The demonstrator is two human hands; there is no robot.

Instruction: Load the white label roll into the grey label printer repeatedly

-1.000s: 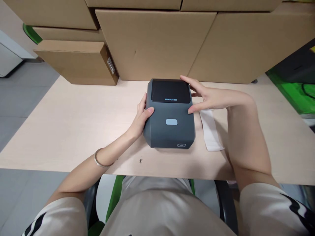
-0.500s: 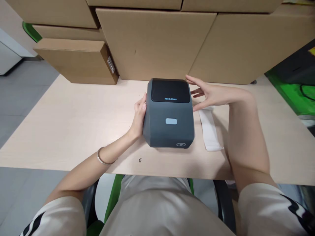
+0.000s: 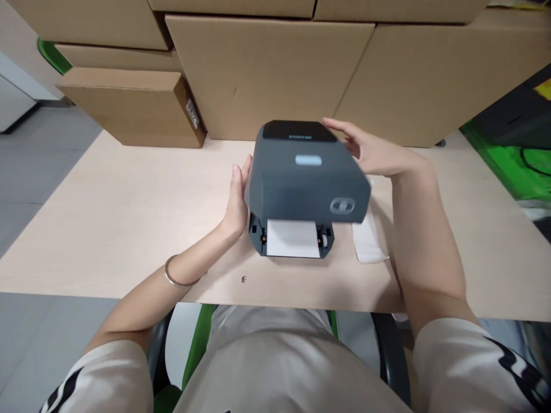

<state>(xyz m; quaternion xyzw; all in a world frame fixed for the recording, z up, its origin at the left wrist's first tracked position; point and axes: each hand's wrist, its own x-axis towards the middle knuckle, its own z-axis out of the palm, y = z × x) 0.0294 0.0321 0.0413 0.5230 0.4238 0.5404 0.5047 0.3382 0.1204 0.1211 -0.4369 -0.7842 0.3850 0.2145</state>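
Observation:
A dark grey label printer (image 3: 301, 183) stands on the light wooden table (image 3: 107, 218) with its lid tipped up toward me. White label paper (image 3: 293, 238) shows in the gap under the lid. My left hand (image 3: 238, 201) lies flat against the printer's left side, fingers straight. My right hand (image 3: 374, 152) rests on the lid's right rear corner with its fingers stretched over the top; its thumb is hidden. A loose white label strip (image 3: 365, 241) lies on the table just right of the printer, partly behind the lid.
Large cardboard boxes (image 3: 267, 74) are stacked along the table's back edge, with a smaller box (image 3: 129, 109) at the left. A small dark speck (image 3: 244, 279) lies near the front edge. Green and black items (image 3: 508, 155) sit at the far right.
The printer's lid has swung up from shut, which uncovered the white paper below. My right hand rose with the lid's right rear. My left hand stayed at the left side.

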